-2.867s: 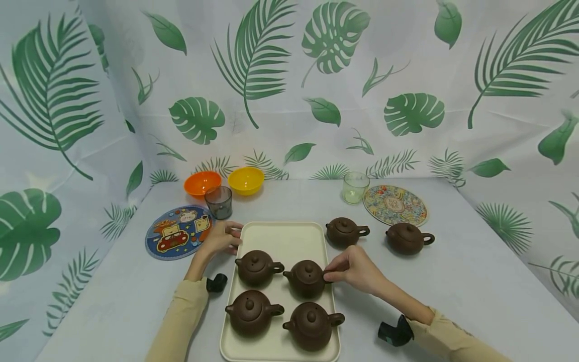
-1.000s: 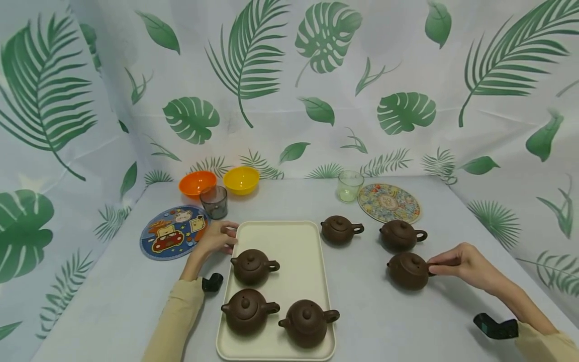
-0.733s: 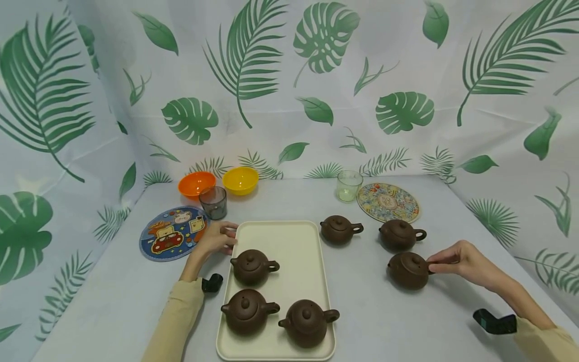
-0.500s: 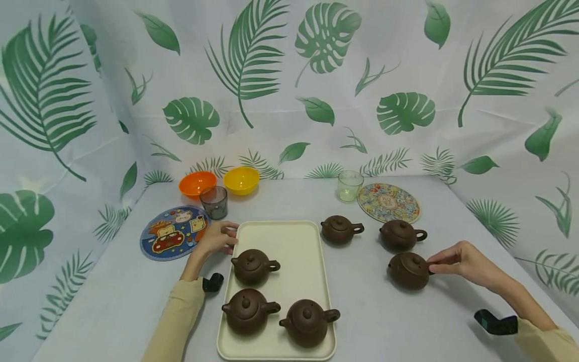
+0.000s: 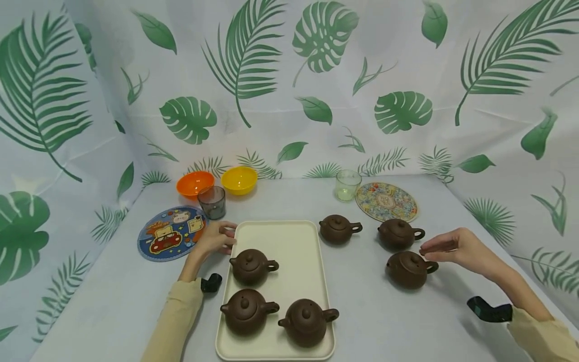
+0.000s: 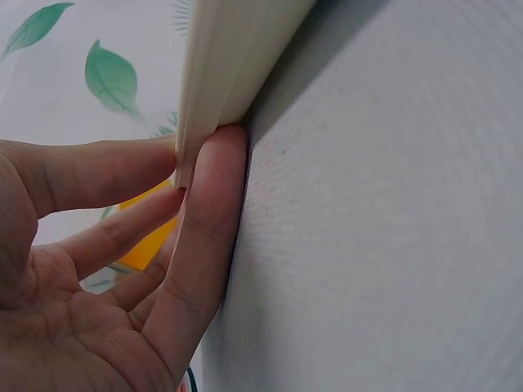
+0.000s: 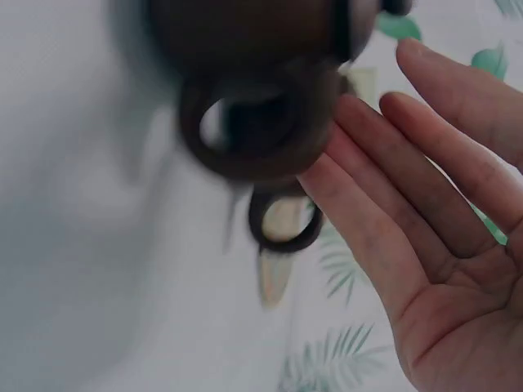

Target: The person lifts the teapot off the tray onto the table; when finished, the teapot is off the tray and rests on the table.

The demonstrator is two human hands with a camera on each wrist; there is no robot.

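At the upper left rim of the cream tray (image 5: 282,241) my left hand (image 5: 213,239) holds the edge, its fingers (image 6: 122,175) pinching the rim in the left wrist view. Three dark brown teapots stand on the tray: one at its middle left (image 5: 250,267), one at front left (image 5: 246,311) and one at front right (image 5: 305,323). To the right, my right hand (image 5: 461,251) hovers just over the handle of another brown teapot (image 5: 406,270) standing on the table. Its fingers (image 7: 368,220) are extended and apart from the loop handle in the right wrist view.
Two more brown teapots (image 5: 338,230) (image 5: 397,235) stand right of the tray. Behind them are a pale green glass (image 5: 348,186) and a floral round mat (image 5: 387,201). At left are a blue round mat (image 5: 172,234), a grey glass (image 5: 211,202), an orange bowl (image 5: 195,184) and a yellow bowl (image 5: 239,181).
My right hand has carried one teapot from the tray's middle right to the table at right, then let go of its handle and lifted slightly. My left hand has stayed at the tray.
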